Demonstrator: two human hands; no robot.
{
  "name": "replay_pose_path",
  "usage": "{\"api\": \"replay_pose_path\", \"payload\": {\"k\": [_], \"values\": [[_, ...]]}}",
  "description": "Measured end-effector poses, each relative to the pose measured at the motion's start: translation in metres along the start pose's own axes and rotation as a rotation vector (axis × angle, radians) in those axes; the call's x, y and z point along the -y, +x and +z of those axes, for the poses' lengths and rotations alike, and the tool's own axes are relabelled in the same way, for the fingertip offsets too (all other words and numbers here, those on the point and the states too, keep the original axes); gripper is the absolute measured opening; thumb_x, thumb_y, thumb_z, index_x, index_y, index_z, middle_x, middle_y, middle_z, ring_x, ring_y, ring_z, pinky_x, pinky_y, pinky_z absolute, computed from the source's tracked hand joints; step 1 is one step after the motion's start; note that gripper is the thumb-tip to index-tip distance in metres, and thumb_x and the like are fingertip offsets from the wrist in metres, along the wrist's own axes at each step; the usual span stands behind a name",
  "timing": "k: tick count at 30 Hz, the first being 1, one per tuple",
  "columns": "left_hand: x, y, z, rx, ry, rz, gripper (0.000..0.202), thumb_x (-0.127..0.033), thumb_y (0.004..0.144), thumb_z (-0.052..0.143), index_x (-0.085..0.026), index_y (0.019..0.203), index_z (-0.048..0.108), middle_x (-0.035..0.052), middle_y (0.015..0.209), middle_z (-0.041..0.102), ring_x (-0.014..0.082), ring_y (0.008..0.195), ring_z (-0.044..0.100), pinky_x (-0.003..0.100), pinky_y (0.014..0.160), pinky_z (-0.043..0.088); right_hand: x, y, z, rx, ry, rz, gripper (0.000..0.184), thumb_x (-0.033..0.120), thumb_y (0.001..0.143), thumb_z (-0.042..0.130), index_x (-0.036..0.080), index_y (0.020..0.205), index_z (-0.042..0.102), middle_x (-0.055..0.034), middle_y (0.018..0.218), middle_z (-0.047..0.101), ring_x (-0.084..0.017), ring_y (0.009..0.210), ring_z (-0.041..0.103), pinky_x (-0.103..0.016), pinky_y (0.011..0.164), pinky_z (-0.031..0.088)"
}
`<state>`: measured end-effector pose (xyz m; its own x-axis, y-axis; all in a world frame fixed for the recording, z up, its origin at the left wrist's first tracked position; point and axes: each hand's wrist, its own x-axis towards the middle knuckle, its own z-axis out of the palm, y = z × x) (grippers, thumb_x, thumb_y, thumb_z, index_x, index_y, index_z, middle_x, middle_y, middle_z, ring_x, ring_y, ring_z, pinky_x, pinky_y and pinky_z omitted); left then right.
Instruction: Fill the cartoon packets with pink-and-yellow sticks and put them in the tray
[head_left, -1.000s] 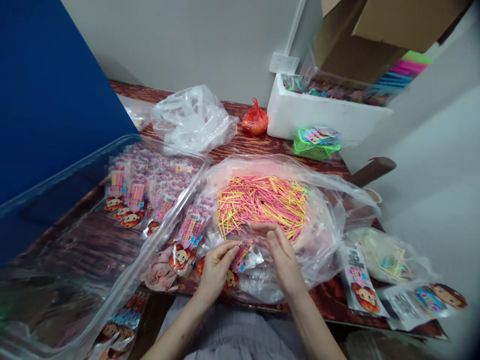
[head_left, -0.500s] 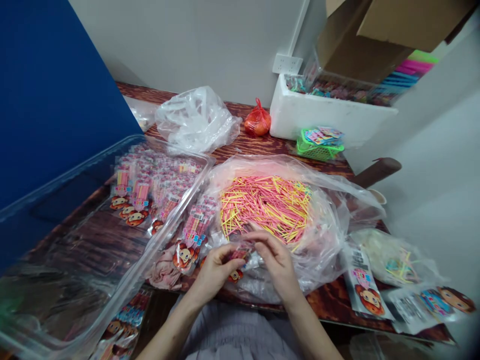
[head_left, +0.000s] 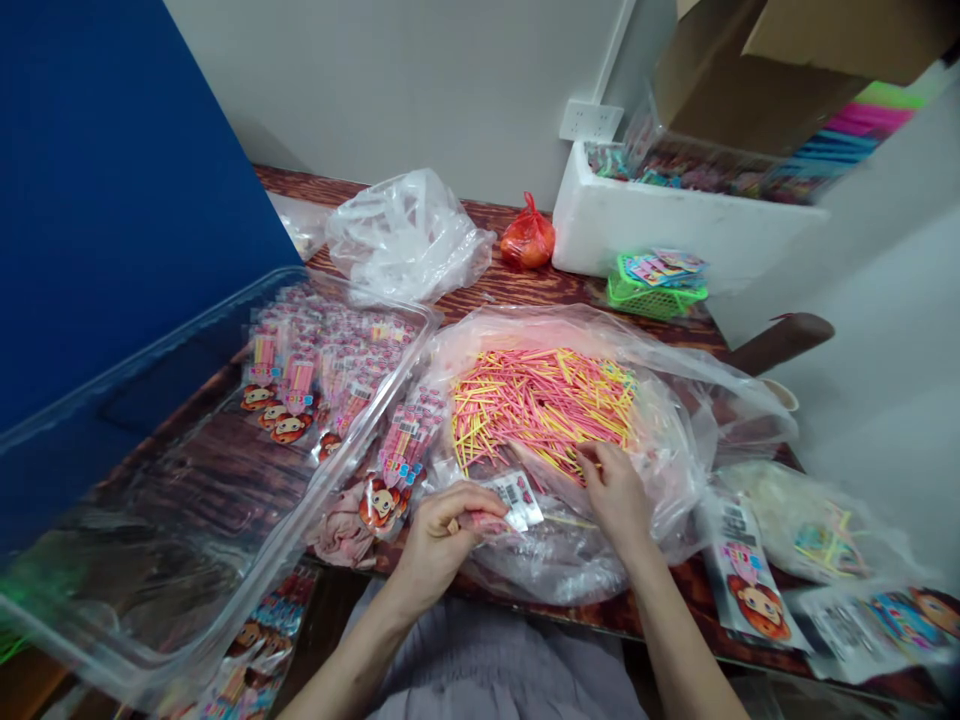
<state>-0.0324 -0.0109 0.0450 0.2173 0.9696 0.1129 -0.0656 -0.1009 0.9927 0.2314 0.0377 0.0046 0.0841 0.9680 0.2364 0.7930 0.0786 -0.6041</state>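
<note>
My left hand (head_left: 448, 522) is closed on a small clear packet (head_left: 517, 500) with a silvery printed back and a barcode, which sticks out past the fingertips to the right. My right hand (head_left: 616, 492) reaches the near right edge of a heap of thin pink and yellow sticks (head_left: 536, 405). Its fingers are curled in a pinch on sticks at that edge; how many is hidden. The heap lies in a large open clear plastic bag (head_left: 585, 575) before me. Left of it lie filled packets (head_left: 401, 450) with a red-haired cartoon head.
A large clear plastic tub (head_left: 330, 490) on the left holds many filled packets. At right lie flat printed packets (head_left: 754, 590) and a bag of pale sticks (head_left: 817, 530). Behind are a white foam box (head_left: 675, 230), a green basket (head_left: 652, 300) and a red bag (head_left: 529, 240).
My right hand has left the packet and moved right and forward to the stick heap. My left hand keeps the packet, now turned with its barcode side showing. The view has shifted slightly.
</note>
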Motion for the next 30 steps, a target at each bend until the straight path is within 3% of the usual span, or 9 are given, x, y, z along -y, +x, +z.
{"api": "replay_pose_path", "payload": {"k": [4, 7, 11, 14, 17, 22, 25, 30], "values": [[-0.001, 0.0, 0.001, 0.013, 0.007, 0.0, 0.011, -0.023, 0.082, 0.066, -0.021, 0.083, 0.077, 0.0075, 0.087, 0.074, 0.0227, 0.087, 0.066, 0.032, 0.083, 0.048, 0.0, 0.01, 0.012, -0.032, -0.248, -0.096, 0.017, 0.02, 0.09, 0.047, 0.019, 0.098, 0.061, -0.0114, 0.096, 0.063, -0.027, 0.095, 0.055, -0.039, 0.082, 0.042], [-0.002, 0.0, 0.001, 0.015, -0.001, 0.006, 0.012, -0.019, 0.081, 0.066, -0.022, 0.085, 0.077, 0.0068, 0.088, 0.074, 0.0225, 0.088, 0.066, 0.032, 0.083, 0.048, -0.003, 0.019, 0.018, -0.021, -0.438, -0.112, 0.014, 0.015, 0.088, 0.048, 0.02, 0.09, 0.061, -0.0108, 0.091, 0.061, -0.026, 0.09, 0.052, -0.036, 0.076, 0.04], [-0.001, 0.0, 0.001, 0.015, -0.009, 0.001, 0.014, -0.017, 0.08, 0.065, -0.022, 0.085, 0.077, 0.0065, 0.088, 0.074, 0.0222, 0.087, 0.066, 0.032, 0.083, 0.048, -0.007, 0.023, 0.019, 0.007, -0.455, -0.102, 0.016, 0.013, 0.087, 0.047, 0.021, 0.079, 0.058, -0.0096, 0.086, 0.06, -0.024, 0.085, 0.052, -0.034, 0.071, 0.039], [0.0, 0.0, 0.001, 0.008, -0.012, -0.015, 0.012, -0.018, 0.08, 0.066, -0.021, 0.085, 0.077, 0.0068, 0.087, 0.074, 0.0222, 0.087, 0.066, 0.031, 0.083, 0.048, -0.007, 0.023, 0.015, -0.015, -0.269, -0.063, 0.014, 0.017, 0.087, 0.048, 0.02, 0.077, 0.058, -0.0082, 0.084, 0.061, -0.024, 0.084, 0.054, -0.034, 0.073, 0.04], [0.002, 0.0, 0.0, 0.013, -0.015, -0.018, 0.01, -0.021, 0.081, 0.067, -0.021, 0.085, 0.077, 0.0072, 0.087, 0.074, 0.0222, 0.087, 0.066, 0.032, 0.083, 0.048, -0.003, 0.023, 0.008, -0.079, 0.083, 0.048, 0.012, 0.025, 0.086, 0.054, 0.02, 0.078, 0.061, -0.0048, 0.08, 0.063, -0.021, 0.077, 0.057, -0.034, 0.072, 0.043], [0.004, 0.001, 0.0, 0.028, -0.016, -0.015, 0.01, -0.021, 0.083, 0.066, -0.021, 0.085, 0.076, 0.0076, 0.088, 0.074, 0.0217, 0.087, 0.066, 0.031, 0.082, 0.048, 0.019, 0.026, -0.022, -0.287, 0.653, 0.217, 0.016, 0.033, 0.077, 0.07, 0.018, 0.081, 0.065, 0.0008, 0.074, 0.061, -0.015, 0.068, 0.057, -0.028, 0.065, 0.045], [0.004, 0.002, 0.002, 0.03, 0.0, -0.015, 0.009, -0.023, 0.083, 0.067, -0.02, 0.085, 0.076, 0.0072, 0.086, 0.073, 0.0209, 0.085, 0.067, 0.03, 0.081, 0.049, 0.04, 0.025, -0.044, -0.378, 0.825, 0.232, 0.016, 0.03, 0.075, 0.074, 0.018, 0.082, 0.066, 0.0009, 0.075, 0.064, -0.014, 0.067, 0.061, -0.028, 0.068, 0.048], [0.003, 0.004, 0.004, 0.031, -0.011, 0.01, 0.01, -0.021, 0.083, 0.066, -0.019, 0.084, 0.076, 0.0064, 0.086, 0.074, 0.0197, 0.084, 0.067, 0.03, 0.079, 0.049, 0.066, 0.017, -0.065, -0.363, 0.971, 0.212, 0.016, 0.028, 0.074, 0.077, 0.019, 0.082, 0.066, 0.0015, 0.071, 0.068, -0.015, 0.066, 0.066, -0.03, 0.068, 0.053]]}}
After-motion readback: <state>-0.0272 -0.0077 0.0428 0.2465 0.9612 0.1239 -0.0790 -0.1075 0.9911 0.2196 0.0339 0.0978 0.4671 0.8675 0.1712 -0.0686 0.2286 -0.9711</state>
